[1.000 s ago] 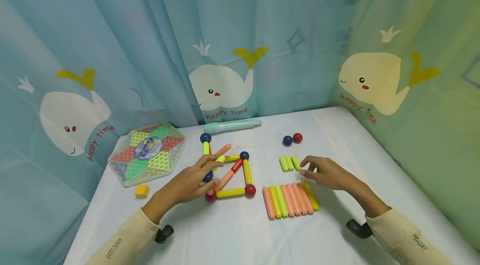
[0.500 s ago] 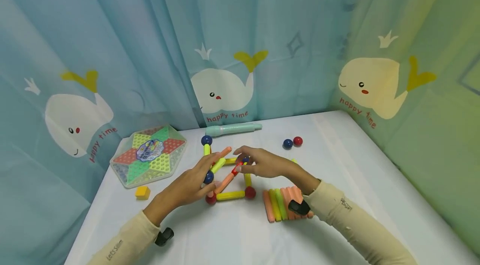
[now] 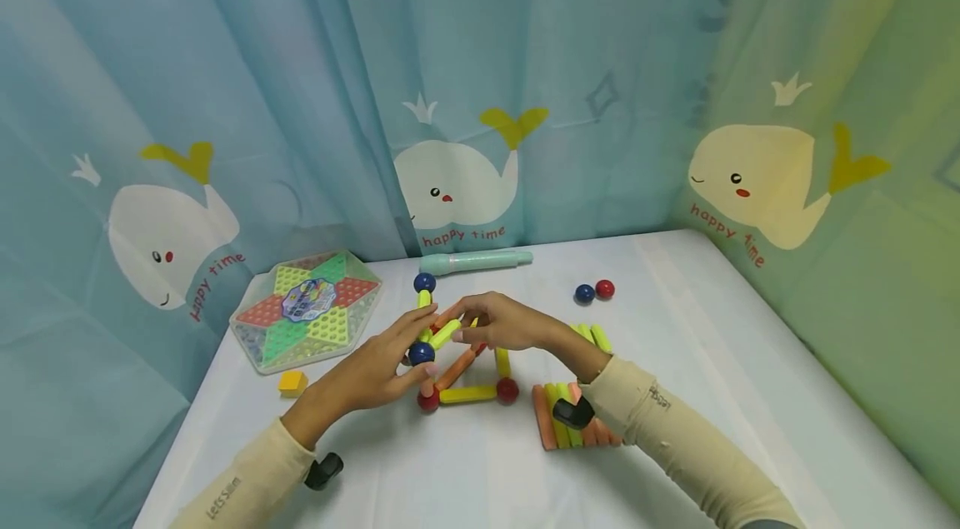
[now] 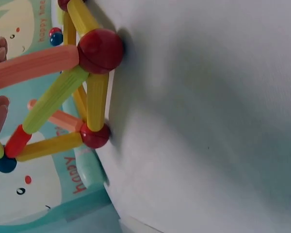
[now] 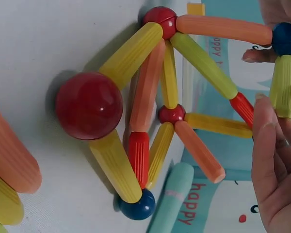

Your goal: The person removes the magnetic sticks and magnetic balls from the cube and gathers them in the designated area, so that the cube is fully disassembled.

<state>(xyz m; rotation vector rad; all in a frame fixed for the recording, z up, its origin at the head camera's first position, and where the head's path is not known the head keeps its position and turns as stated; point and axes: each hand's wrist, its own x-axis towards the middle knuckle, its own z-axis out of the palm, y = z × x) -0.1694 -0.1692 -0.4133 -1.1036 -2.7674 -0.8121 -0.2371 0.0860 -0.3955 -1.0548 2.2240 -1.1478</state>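
A frame of magnetic building sticks and balls stands on the table. My left hand point(image 3: 378, 366) holds its raised near-left blue ball point(image 3: 422, 353) between thumb and fingers. An orange stick point(image 5: 223, 27) joins this ball to a red ball point(image 5: 160, 22) on the table. From the blue ball a light green stick point(image 5: 284, 80) juts out, and the fingertips of my right hand point(image 3: 506, 321) pinch its free end. Yellow sticks point(image 3: 468, 395) and red balls point(image 3: 507, 390) form the base. The right hand hides the far-right corner in the head view.
Orange, yellow and green sticks point(image 3: 551, 421) lie in a row under the right forearm, with short light green sticks point(image 3: 601, 337) behind. A loose blue ball point(image 3: 584, 293) and red ball point(image 3: 604, 289) sit farther back. A checkers box point(image 3: 341, 325), yellow block point(image 3: 292, 383) and teal tube point(image 3: 476, 262) surround the frame.
My right hand has moved left from the short green sticks to the frame and now pinches the light green stick. The left hand has stayed at the blue ball.
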